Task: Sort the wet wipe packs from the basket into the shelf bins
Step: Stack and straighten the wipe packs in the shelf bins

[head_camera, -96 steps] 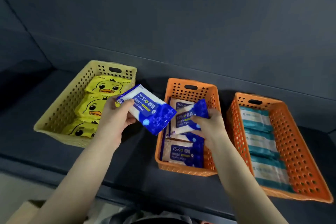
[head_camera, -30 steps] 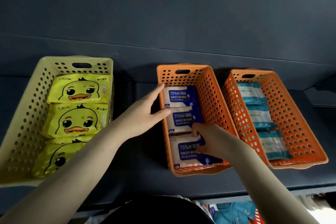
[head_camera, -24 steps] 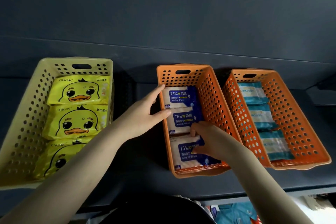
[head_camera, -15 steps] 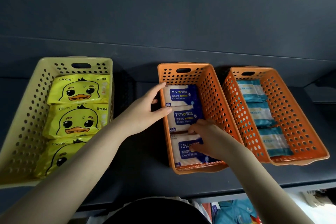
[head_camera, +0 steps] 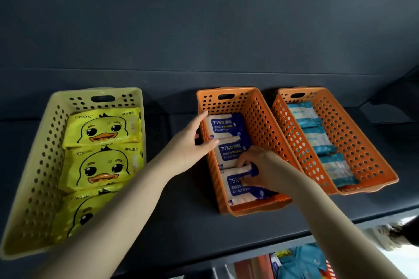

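Shelf [head_camera: 176,222] is carrying a yellow bin [head_camera: 45,154], a middle orange bin [head_camera: 267,133] and a right orange bin [head_camera: 353,138], each holding three packs [head_camera: 102,131]. Left hand [head_camera: 188,145] is clasping the middle bin's left wall; right hand [head_camera: 263,170] is pinching its nearest blue pack [head_camera: 240,190].

Lighting: dim, soft — dark shelf [head_camera: 186,222] absorbs detail. Shadows: left of middle orange bin [head_camera: 260,120]. Edges: wide-angle bowing. Lower right corner: bright, smeared. Print on nearest blue pack [head_camera: 235,188]: legible.
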